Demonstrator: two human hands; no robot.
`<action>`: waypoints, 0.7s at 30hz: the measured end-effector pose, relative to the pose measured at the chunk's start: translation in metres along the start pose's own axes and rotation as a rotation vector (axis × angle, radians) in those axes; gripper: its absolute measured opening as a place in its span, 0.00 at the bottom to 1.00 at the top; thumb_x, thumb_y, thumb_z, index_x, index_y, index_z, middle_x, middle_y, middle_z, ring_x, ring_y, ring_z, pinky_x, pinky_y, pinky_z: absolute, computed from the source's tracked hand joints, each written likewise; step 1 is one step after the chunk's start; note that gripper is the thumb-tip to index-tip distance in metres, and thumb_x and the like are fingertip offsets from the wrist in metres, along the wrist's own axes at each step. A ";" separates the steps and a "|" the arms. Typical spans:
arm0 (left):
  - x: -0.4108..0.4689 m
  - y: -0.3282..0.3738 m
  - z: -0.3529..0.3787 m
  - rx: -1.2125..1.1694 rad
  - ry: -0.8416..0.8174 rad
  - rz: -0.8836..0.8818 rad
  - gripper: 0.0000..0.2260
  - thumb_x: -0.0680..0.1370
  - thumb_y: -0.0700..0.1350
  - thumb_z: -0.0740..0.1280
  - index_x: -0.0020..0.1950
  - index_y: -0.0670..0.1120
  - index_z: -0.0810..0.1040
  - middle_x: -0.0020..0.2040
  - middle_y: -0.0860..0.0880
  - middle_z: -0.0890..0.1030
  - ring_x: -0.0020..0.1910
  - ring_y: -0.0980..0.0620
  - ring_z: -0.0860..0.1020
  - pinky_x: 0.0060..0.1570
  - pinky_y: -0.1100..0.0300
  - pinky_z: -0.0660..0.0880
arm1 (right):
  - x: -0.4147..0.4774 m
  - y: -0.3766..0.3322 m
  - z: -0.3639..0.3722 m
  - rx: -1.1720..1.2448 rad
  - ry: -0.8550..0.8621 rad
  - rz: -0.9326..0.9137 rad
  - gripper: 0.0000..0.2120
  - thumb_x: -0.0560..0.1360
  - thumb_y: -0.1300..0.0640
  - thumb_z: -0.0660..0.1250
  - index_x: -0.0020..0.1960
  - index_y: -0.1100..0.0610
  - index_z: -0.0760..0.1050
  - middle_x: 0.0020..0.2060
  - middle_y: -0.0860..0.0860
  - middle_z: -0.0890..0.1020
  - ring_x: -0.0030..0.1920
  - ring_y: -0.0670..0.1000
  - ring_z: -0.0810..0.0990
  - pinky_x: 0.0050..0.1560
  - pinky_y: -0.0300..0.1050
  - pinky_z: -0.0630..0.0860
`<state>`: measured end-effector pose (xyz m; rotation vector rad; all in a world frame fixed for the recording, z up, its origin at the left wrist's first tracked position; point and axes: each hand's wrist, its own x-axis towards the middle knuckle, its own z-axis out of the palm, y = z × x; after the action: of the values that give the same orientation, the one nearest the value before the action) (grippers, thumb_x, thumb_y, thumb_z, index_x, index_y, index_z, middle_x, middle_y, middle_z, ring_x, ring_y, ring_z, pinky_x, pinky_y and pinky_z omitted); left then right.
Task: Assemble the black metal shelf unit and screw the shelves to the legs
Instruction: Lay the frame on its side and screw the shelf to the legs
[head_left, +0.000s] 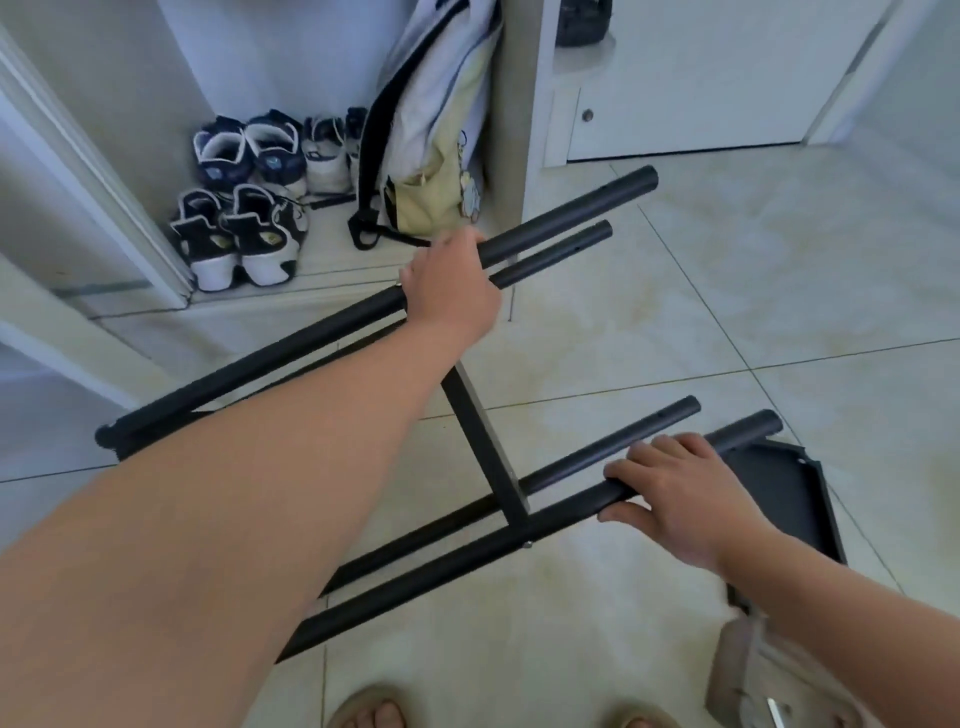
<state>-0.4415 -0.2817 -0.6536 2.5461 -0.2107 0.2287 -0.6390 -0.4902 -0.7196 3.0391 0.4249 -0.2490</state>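
The black metal shelf unit lies tipped on its side over the tiled floor, its round tube legs running from lower left to upper right. My left hand (451, 283) grips the far upper leg (571, 212) near its middle. My right hand (675, 493) grips the near leg (415, 574) close to its free end. A flat black shelf edge (485, 441) crosses between the legs, with a small screw (527, 544) showing where it meets the near leg. A separate black shelf panel (779, 499) lies on the floor under my right wrist.
Several sneakers (239, 208) stand in an alcove at the back left, next to a hanging pale bag (441, 130). A white cabinet (675, 104) is behind. A clear plastic packet (748, 675) lies at lower right. My sandalled feet (374, 712) are at the bottom edge.
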 end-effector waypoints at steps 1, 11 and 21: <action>-0.005 0.007 -0.022 -0.038 0.055 -0.008 0.17 0.77 0.40 0.63 0.66 0.50 0.72 0.62 0.49 0.75 0.61 0.44 0.72 0.59 0.50 0.62 | -0.004 0.000 -0.015 -0.051 0.030 0.017 0.27 0.76 0.30 0.52 0.60 0.45 0.79 0.48 0.43 0.79 0.53 0.52 0.78 0.64 0.50 0.66; -0.108 0.023 -0.174 -0.346 0.429 -0.184 0.11 0.79 0.40 0.64 0.61 0.49 0.74 0.56 0.52 0.73 0.56 0.47 0.75 0.64 0.45 0.69 | -0.040 -0.043 -0.135 -0.349 0.369 0.087 0.17 0.61 0.50 0.85 0.43 0.57 0.83 0.38 0.54 0.81 0.49 0.62 0.81 0.71 0.68 0.58; -0.180 -0.027 -0.191 -0.671 0.341 -0.596 0.10 0.81 0.38 0.62 0.45 0.54 0.70 0.42 0.52 0.74 0.39 0.53 0.75 0.33 0.62 0.67 | -0.059 -0.070 -0.182 -0.717 0.488 -0.101 0.07 0.69 0.66 0.67 0.44 0.62 0.81 0.45 0.58 0.80 0.58 0.63 0.78 0.78 0.64 0.56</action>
<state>-0.6339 -0.1352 -0.5474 1.7659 0.5155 0.2904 -0.6866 -0.4232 -0.5336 2.3367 0.5454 0.5381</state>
